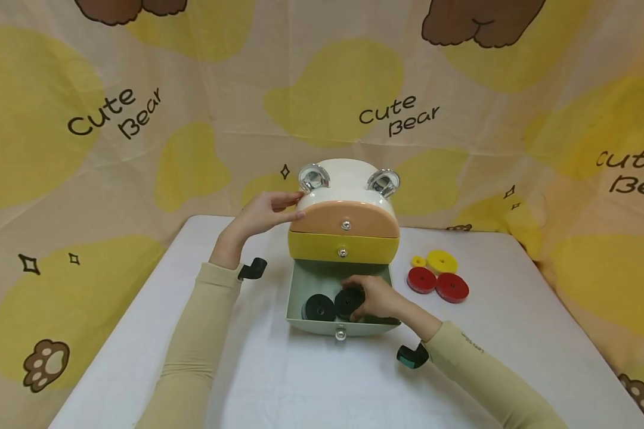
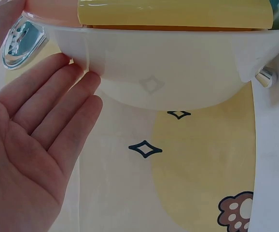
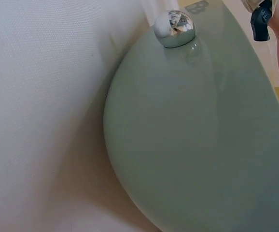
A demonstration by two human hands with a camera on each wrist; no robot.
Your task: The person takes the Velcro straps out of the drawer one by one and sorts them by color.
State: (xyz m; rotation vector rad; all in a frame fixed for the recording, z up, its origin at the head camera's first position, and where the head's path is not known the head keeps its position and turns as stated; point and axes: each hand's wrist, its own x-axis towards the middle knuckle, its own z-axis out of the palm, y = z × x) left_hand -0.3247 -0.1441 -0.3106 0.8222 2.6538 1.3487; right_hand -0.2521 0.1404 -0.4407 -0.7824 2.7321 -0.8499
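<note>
A small rounded drawer cabinet (image 1: 349, 173) with silver-rimmed ears stands on the table, its green bottom drawer (image 1: 308, 277) pulled out. My left hand (image 1: 263, 213) rests its fingertips on the cabinet's left side near the ear; in the left wrist view, that hand (image 2: 33, 130) has fairly straight fingers against the white wall. Inside the drawer, my right hand (image 1: 380, 297) grips a black tape roll (image 1: 347, 301), curled over its right side. A second black tape roll (image 1: 319, 307) lies just left of it. The right wrist view mostly shows the green drawer front (image 3: 188, 121), hiding the grip.
Right of the cabinet lie two red rolls (image 1: 452, 288), a larger yellow roll (image 1: 442, 262) and a small yellow one (image 1: 418, 261). The peach drawer (image 1: 322, 218) and yellow drawer (image 1: 313, 247) are closed. A printed cloth (image 1: 236, 119) hangs behind the white table (image 1: 300, 381).
</note>
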